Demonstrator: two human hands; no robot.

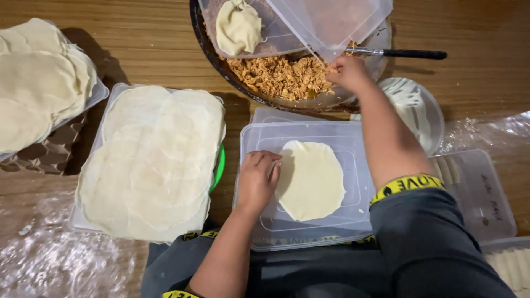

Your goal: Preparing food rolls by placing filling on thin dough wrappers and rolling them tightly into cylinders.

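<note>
**Pinching filling for one dough round**

Left hand (257,179) lies flat, fingers loosely curled, on the upturned clear plastic lid (331,226), touching the left edge of the single pale round dough disc (310,179) in the middle of it; it grasps nothing, only steadies. Right hand (348,72) reaches up into the dark round pan (205,44) of shredded orange-brown filling (281,74), grip closed to a pinch at the heap's right edge; looks like a small pinch of filling in it, amount hard to tell.

Step in hand, as judged: taking filling for the bare disc. Next move calls for bringing the pinch back over the disc's middle without dropping shreds.

Around: clear plastic tub (259,33) holding a lump of pale dough (238,26) leans on the pan, a second clear lid beside it. Black-handled utensil (411,54) lies across the pan's right rim, just beside the right hand. Two trays of stacked dough rounds (152,163) (41,77) sit left on the wooden desk (149,38). Crumpled clear film (55,259) lower left. The right forearm crosses over the lid's right side.
</note>
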